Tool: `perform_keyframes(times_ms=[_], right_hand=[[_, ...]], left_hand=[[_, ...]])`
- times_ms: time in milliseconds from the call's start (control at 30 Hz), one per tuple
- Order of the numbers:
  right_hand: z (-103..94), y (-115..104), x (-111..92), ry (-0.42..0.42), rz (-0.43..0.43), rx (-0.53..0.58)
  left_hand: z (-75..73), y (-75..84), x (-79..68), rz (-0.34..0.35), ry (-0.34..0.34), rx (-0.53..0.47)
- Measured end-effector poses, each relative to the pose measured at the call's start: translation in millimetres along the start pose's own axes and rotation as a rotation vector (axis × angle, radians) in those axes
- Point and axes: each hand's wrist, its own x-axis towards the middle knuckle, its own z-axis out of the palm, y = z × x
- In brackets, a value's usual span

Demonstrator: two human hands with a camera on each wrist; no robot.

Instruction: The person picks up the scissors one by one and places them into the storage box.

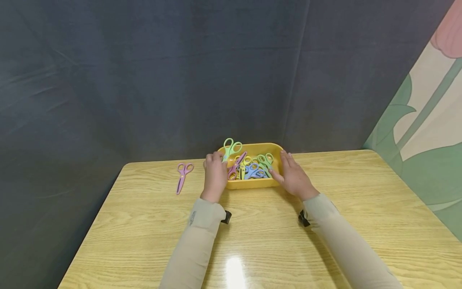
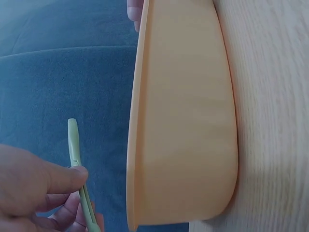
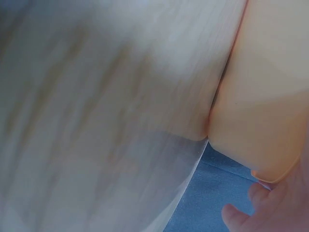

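A yellow plastic bin [image 1: 252,184] stands near the table's back edge with several coloured scissors inside, among them purple, yellow, blue and green pairs. At its left end my left hand [image 1: 215,176] pinches light green scissors [image 1: 231,149] between thumb and fingers, their handle loops up above the rim. In the left wrist view these green scissors [image 2: 75,142] appear edge-on, apart from the bin's wall [image 2: 188,116]. My right hand [image 1: 296,176] rests against the bin's right end, fingers extended along the outside and thumb over the front corner.
Purple scissors [image 1: 182,176] lie on the wooden table [image 1: 151,233], left of the bin. A dark curtain [image 1: 216,80] hangs right behind the table. At the right, a wall [image 1: 426,160] carries a painted flower.
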Motion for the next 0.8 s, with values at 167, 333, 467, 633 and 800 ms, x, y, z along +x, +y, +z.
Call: perform_keyframes(times_ms=[167, 333, 467, 633, 800], right_hand=[[0.5, 0, 0, -0.001, 0.002, 0.002], [0.4, 1, 0, -0.003, 0.004, -0.003], [0.0, 1, 0, -0.006, 0.01, 0.005], [0.4, 0, 1, -0.015, 0.019, 0.012], [0.8, 0, 1, -0.017, 0.023, 0.013]], left_hand=[[5.0, 2.7, 3.5, 0.013, -0.001, -0.007], [9.3, 3.0, 6.5, 0.011, 0.0, -0.034], [12.7, 2.2, 7.2, 0.004, 0.007, -0.063], [18.9, -0.7, 6.2, -0.01, 0.01, -0.07], [24.2, -3.5, 5.9, -0.018, 0.009, -0.048]])
